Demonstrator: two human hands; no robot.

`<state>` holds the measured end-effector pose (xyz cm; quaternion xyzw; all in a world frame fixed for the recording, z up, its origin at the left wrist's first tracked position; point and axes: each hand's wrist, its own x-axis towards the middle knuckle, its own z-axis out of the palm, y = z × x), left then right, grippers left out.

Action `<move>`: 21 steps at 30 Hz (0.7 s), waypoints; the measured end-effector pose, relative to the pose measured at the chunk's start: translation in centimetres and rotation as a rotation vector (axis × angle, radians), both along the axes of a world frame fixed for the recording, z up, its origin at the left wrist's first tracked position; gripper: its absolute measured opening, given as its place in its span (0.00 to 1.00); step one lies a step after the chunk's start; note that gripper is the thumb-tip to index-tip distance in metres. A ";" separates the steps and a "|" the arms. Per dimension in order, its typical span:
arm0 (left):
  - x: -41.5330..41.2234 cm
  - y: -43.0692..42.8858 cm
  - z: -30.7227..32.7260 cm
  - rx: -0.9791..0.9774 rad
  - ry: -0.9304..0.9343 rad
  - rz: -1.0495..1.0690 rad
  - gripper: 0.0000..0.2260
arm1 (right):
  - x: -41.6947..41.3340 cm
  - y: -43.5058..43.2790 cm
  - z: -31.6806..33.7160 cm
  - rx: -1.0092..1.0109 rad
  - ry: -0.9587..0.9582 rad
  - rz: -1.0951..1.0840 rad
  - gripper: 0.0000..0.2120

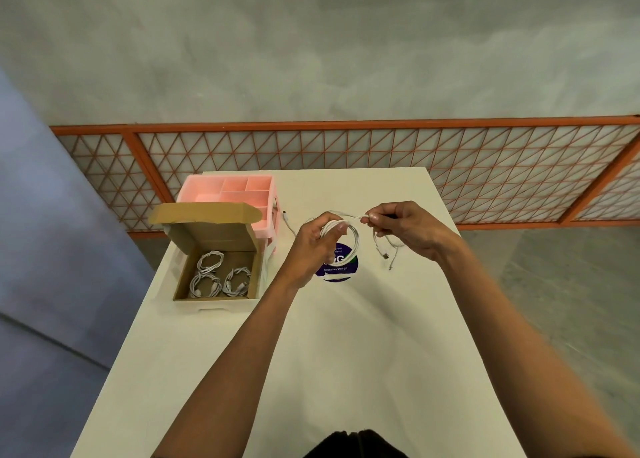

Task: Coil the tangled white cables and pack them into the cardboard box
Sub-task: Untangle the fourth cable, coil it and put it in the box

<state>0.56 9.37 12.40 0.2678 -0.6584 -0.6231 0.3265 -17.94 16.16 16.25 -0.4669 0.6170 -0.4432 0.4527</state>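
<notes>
Person is standing at the white table (346, 353), both bare arms reaching out over it.

Left hand (311, 246) is gripping a coil of white cable (356, 241): fingers curled round one side of the loops, thumb lying across the top. The coil is hanging in the air over a round purple sticker (341, 267) on the tabletop.

Right hand (405, 230) is pinching a run of the same cable between thumb and fingertips, just beside the coil's upper right edge. Loose strands with connector ends (386, 253) are trailing under this hand; cannot tell whether they are touching the table.

Cardboard box (216, 303) is sitting at the table's left edge, well apart from the hands, lid open and tilting back. Three coiled cables (207, 274) are lying on its floor, side by side.

Pink divided organiser (239, 189) is standing just behind the box, the lid overlapping its front. One thin stray cable (289, 223) is running along the table just right of the organiser.

Orange lattice barrier (381, 152) is lying across the grey floor beyond the table.
</notes>
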 end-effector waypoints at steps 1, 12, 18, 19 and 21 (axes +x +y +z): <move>-0.1 0.1 0.1 0.011 0.013 -0.003 0.10 | -0.1 -0.1 0.0 -0.015 0.007 -0.007 0.08; -0.8 -0.3 -0.1 0.100 0.059 0.015 0.05 | 2.9 -1.1 -2.2 -0.234 -0.466 -0.253 0.07; -0.6 -0.8 0.0 0.106 0.058 0.031 0.06 | 4.4 -1.6 -2.2 -0.200 -0.692 -0.338 0.07; -0.6 -0.8 0.0 0.104 0.058 0.031 0.06 | 4.5 -1.6 -2.1 -0.183 -0.706 -0.344 0.07; -0.5 -0.8 -0.1 0.090 0.050 0.032 0.06 | 4.8 -1.6 -1.9 -0.148 -0.694 -0.345 0.07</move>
